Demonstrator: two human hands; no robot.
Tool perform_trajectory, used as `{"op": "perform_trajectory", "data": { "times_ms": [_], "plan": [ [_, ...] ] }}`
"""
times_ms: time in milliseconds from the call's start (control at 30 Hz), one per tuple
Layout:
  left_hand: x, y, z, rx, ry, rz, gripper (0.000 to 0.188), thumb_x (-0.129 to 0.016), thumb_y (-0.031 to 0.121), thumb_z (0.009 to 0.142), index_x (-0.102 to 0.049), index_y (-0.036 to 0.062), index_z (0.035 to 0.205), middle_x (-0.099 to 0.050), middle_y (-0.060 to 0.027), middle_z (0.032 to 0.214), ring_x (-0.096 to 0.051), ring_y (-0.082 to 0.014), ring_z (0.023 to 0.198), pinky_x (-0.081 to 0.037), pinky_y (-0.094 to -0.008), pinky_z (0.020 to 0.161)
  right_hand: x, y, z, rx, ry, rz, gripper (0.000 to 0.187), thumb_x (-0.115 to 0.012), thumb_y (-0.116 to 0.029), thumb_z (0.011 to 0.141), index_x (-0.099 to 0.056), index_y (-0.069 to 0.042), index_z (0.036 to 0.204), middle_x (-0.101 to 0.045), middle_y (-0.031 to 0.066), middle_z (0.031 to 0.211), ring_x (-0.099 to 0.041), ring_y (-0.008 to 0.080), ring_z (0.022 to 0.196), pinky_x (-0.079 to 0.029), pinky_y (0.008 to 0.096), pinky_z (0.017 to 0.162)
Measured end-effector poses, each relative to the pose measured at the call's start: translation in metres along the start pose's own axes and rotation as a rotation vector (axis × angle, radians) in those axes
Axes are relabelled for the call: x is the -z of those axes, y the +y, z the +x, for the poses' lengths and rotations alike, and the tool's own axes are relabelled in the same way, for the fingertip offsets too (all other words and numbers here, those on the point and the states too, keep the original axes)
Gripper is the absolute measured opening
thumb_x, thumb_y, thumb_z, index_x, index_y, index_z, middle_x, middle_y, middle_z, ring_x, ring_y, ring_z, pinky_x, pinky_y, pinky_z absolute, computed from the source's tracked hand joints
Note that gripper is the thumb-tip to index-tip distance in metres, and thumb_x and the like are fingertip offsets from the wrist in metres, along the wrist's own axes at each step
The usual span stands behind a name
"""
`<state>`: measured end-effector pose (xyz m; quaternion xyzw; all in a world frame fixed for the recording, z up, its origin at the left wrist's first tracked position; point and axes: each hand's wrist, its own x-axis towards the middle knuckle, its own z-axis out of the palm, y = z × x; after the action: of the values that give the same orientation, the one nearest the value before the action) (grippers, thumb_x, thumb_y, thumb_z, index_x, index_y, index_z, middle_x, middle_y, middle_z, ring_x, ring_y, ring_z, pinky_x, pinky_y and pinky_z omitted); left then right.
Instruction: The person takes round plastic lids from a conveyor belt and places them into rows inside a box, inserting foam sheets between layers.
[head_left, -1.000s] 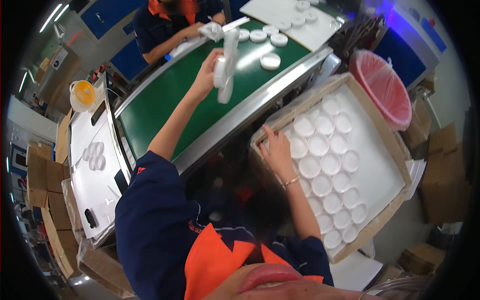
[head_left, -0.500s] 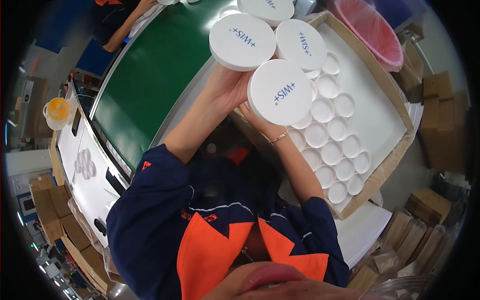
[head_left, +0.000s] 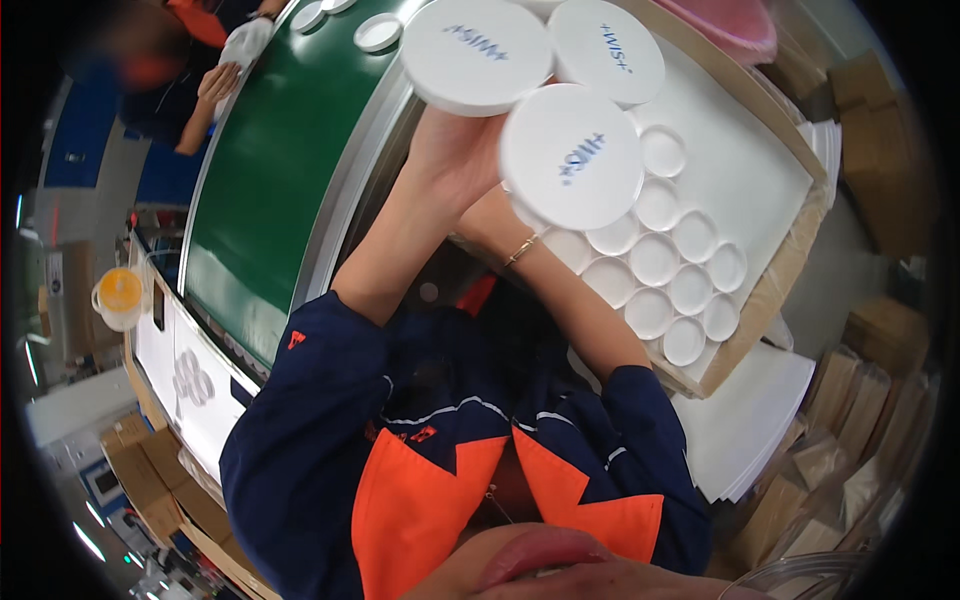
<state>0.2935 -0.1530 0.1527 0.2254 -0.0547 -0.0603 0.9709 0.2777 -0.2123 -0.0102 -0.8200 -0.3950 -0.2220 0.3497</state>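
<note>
Several white round lids with blue print on their flat tops are bunched together at the upper middle: a left lid (head_left: 450, 70), a right lid (head_left: 600, 85) and a front lid (head_left: 545, 185); another shows in part at the top edge. My left hand (head_left: 455, 150) is closed around the bunch from the left and below, its fingertips hidden behind the lids. Under the front lid, my right hand (head_left: 492, 218) holds the bunch from below, with most of its fingers covered. Beneath them, an open carton (head_left: 765, 285) holds rows of similar white round pieces (head_left: 655, 260).
Left of me runs a green conveyor belt (head_left: 280, 200) with white round pieces at its far end. Across it, a co-worker's hand (head_left: 217, 82) is beside a white cloth-like item (head_left: 247, 42). A lit white table (head_left: 160, 350) stands left, stacked brown cartons (head_left: 870, 130) right.
My hands and the bunched lids have shifted up in the picture, closer to the top edge. More of the co-worker and the belt's far end shows as the view has moved.
</note>
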Motion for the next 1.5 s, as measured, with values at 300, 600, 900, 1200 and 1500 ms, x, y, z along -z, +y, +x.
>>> {"op": "perform_trajectory", "data": {
  "times_ms": [300,600,900,1200,1500],
  "plan": [
    [-0.049,-0.208,0.128,-0.197,-0.474,1.178,0.04,-0.06,-0.005,0.076,-0.058,0.0115,0.112,-0.055,-0.0109,0.095,-0.058,-0.0223,0.086,-0.052,-0.0352,0.07,0.005,-0.01,0.005,-0.149,-0.198,0.208,0.054,-0.064,-0.023,0.083,-0.052,-0.015,0.135,-0.05,0.0188,0.106,-0.051,0.0363,0.099,-0.042,0.0445,0.086],
    [0.011,-0.32,0.154,-0.373,-0.641,1.881,0.036,-0.055,-0.003,0.077,-0.06,0.0127,0.109,-0.055,-0.0169,0.103,-0.057,-0.0365,0.097,-0.052,-0.0456,0.077,-0.007,-0.024,0.007,-0.293,-0.196,0.12,0.055,-0.07,-0.018,0.078,-0.054,-0.021,0.13,-0.052,0.0161,0.109,-0.051,0.0338,0.105,-0.041,0.0417,0.093],
    [-0.027,-0.321,0.134,0.09,-0.726,2.206,0.027,-0.051,0.028,0.093,-0.068,0.0206,0.112,-0.047,-0.0225,0.131,-0.047,-0.0394,0.117,-0.033,-0.067,0.094,-0.016,-0.024,0.005,-0.306,-0.19,0.082,0.053,-0.069,-0.018,0.078,-0.055,-0.023,0.129,-0.053,0.0141,0.107,-0.051,0.0305,0.104,-0.04,0.0397,0.093],
    [-0.013,-0.309,0.112,0.113,-0.914,2.063,0.041,-0.049,0.046,0.096,-0.06,0.0207,0.127,-0.033,-0.0281,0.146,-0.025,-0.0459,0.14,-0.011,-0.0726,0.108,-0.008,-0.023,0.007,-0.302,-0.228,0.08,0.053,-0.07,-0.021,0.079,-0.055,-0.022,0.129,-0.053,0.0153,0.11,-0.05,0.0316,0.108,-0.038,0.0424,0.097],
    [0.043,-0.221,0.132,-0.293,-0.701,2.402,0.051,-0.052,0.044,0.095,-0.047,0.0148,0.136,-0.046,-0.0178,0.139,-0.048,-0.0307,0.128,-0.019,-0.0717,0.107,-0.013,-0.004,-0.011,-0.112,-0.043,0.228,0.052,-0.06,-0.025,0.085,-0.052,-0.015,0.136,-0.05,0.0213,0.107,-0.05,0.0358,0.099,-0.04,0.0463,0.088]
  ]
}}
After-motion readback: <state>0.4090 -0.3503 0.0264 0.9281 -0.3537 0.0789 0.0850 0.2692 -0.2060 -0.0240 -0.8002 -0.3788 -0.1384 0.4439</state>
